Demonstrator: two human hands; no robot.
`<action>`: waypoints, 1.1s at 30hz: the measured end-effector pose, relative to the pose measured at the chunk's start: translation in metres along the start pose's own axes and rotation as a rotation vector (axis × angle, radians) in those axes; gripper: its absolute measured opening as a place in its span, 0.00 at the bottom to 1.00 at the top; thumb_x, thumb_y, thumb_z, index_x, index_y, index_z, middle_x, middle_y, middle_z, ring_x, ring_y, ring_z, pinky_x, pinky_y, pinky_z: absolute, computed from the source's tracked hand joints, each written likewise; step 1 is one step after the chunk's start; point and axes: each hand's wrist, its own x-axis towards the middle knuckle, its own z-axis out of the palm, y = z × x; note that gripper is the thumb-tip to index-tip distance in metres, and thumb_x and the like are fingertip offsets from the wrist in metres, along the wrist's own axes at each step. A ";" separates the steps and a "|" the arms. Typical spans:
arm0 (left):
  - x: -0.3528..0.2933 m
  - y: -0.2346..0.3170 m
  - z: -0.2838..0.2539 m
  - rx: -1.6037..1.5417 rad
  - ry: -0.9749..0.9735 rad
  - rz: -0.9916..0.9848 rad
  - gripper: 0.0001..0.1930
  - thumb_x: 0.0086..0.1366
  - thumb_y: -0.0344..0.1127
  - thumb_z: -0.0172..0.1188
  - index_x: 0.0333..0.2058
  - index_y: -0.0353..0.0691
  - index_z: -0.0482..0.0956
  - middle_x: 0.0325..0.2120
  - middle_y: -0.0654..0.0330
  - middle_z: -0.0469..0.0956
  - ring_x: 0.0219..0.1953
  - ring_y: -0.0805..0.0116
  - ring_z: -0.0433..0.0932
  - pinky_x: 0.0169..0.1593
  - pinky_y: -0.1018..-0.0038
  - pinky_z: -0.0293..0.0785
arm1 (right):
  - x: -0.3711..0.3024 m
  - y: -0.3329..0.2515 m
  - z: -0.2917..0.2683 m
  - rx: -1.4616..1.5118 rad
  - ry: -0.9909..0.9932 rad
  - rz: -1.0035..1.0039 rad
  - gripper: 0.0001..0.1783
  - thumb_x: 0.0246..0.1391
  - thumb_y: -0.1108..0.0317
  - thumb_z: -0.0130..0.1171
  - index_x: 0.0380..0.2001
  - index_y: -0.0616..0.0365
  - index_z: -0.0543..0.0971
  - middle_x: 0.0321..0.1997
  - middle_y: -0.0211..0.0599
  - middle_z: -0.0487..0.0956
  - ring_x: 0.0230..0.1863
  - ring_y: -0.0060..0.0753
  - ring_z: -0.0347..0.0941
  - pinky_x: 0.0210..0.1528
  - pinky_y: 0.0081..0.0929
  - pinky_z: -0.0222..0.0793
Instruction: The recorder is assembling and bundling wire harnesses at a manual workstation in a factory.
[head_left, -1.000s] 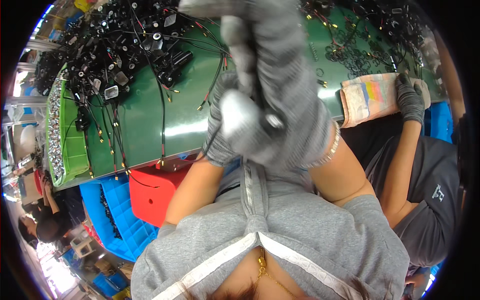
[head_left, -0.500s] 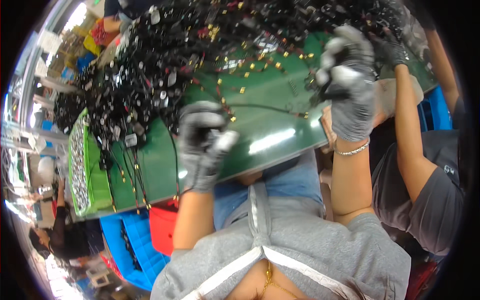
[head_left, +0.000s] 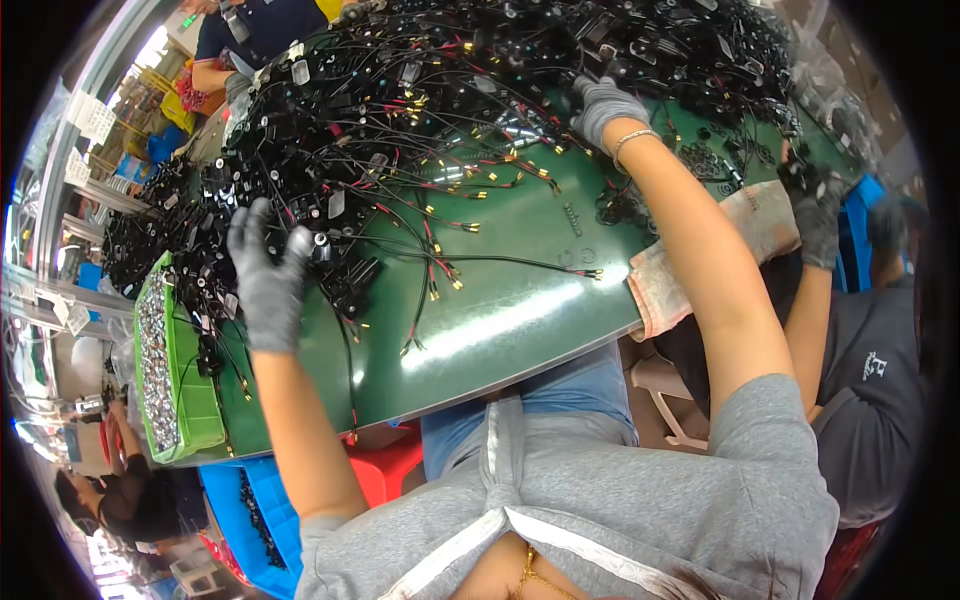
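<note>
My left hand [head_left: 268,285], in a grey glove, hovers at the left edge of the heap of black cabled parts [head_left: 400,75]. Its fingers are spread and nothing shows in them. Beside its thumb lies a small black part with a round light end [head_left: 321,240]. My right hand [head_left: 608,108], also gloved, reaches far into the heap. The fingers are stretched toward black parts there, thumb apart, and their tips are partly lost against the dark pile. Black cables with red sleeves and gold connector ends [head_left: 435,270] fan out over the green tabletop [head_left: 520,235] between my hands.
A green bin [head_left: 200,405] of small metallic pieces stands at the table's left end. Blue bins [head_left: 250,510] and a red stool [head_left: 385,465] sit below the edge. A stained cloth [head_left: 660,290] lies under my right forearm. A co-worker's gloved hand [head_left: 820,220] is at right.
My left hand has moved left and its fingers have spread from a curl. My right hand has gone left and farther out into the heap. The co-worker's hand has come nearer the table edge.
</note>
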 end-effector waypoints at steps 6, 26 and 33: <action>-0.097 0.021 -0.003 -0.111 -0.113 0.250 0.25 0.52 0.32 0.66 0.51 0.44 0.74 0.59 0.54 0.63 0.63 0.55 0.60 0.65 0.61 0.57 | -0.026 0.007 -0.036 0.366 0.155 0.004 0.30 0.44 0.62 0.66 0.53 0.48 0.71 0.49 0.49 0.77 0.49 0.43 0.76 0.50 0.33 0.72; -0.142 0.048 0.077 -1.370 0.167 -0.111 0.36 0.49 0.38 0.72 0.54 0.43 0.63 0.43 0.62 0.70 0.43 0.69 0.73 0.46 0.73 0.73 | -0.064 -0.130 0.009 0.276 0.059 -0.362 0.12 0.45 0.57 0.67 0.36 0.43 0.84 0.55 0.35 0.68 0.53 0.39 0.69 0.57 0.35 0.67; -0.137 0.050 0.080 -1.454 -0.192 -0.118 0.34 0.46 0.18 0.65 0.53 0.46 0.64 0.42 0.61 0.71 0.45 0.72 0.73 0.48 0.75 0.73 | -0.045 -0.146 0.018 -0.134 -0.076 -0.332 0.21 0.48 0.56 0.64 0.45 0.48 0.79 0.57 0.40 0.67 0.57 0.44 0.66 0.59 0.37 0.65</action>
